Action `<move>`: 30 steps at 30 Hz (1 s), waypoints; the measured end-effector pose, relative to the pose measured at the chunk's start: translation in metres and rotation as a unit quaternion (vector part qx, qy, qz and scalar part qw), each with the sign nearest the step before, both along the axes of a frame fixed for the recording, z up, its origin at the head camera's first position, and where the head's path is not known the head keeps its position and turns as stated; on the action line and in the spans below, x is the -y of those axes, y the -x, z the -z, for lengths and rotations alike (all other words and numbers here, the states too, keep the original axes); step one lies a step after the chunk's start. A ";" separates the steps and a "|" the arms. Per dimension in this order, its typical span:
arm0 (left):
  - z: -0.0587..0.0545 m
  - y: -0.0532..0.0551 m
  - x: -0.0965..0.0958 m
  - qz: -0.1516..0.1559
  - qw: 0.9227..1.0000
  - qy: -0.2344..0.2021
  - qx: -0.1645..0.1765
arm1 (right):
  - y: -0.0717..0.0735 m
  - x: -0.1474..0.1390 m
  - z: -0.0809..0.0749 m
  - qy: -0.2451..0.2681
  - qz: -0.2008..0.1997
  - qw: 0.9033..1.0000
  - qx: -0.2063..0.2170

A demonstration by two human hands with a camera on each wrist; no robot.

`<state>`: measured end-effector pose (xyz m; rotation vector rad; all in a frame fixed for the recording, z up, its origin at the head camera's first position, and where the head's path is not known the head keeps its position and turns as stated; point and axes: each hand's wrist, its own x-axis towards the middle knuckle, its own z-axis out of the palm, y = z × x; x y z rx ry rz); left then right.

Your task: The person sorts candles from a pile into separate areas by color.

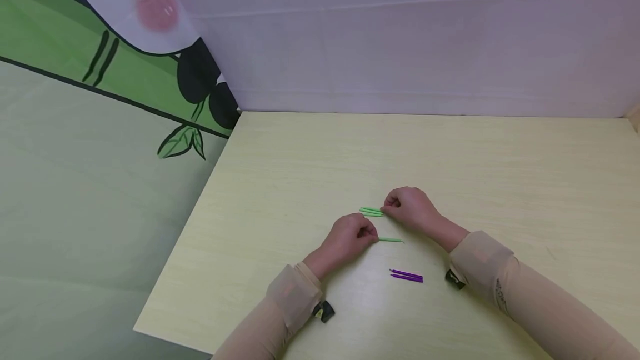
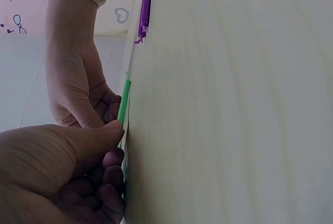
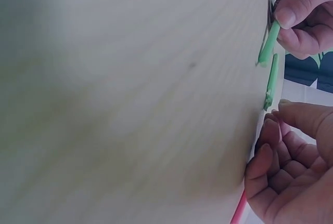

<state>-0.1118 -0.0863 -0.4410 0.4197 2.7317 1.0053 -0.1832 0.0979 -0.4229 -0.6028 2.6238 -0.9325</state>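
Observation:
My left hand pinches a thin green candle between thumb and fingers. The candle's wick end points right, low over the table. Farther back, several green candles lie side by side. My right hand has its thumb and forefinger together right at the right ends of that row, the other fingers curled. In the right wrist view, a candle's wick end meets these fingertips. Two purple candles lie parallel on the table, nearer me than both hands.
The pale wooden table reaches back to a light curtain. Off its left edge hangs a green and grey printed cloth. A red strip shows below the right hand in the right wrist view. Dark wrist cameras sit at both cuffs.

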 end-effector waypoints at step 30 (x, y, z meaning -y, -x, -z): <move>0.006 -0.021 0.020 -0.009 1.000 -0.016 0.017 | -0.035 0.004 0.017 0.028 0.032 0.999 0.007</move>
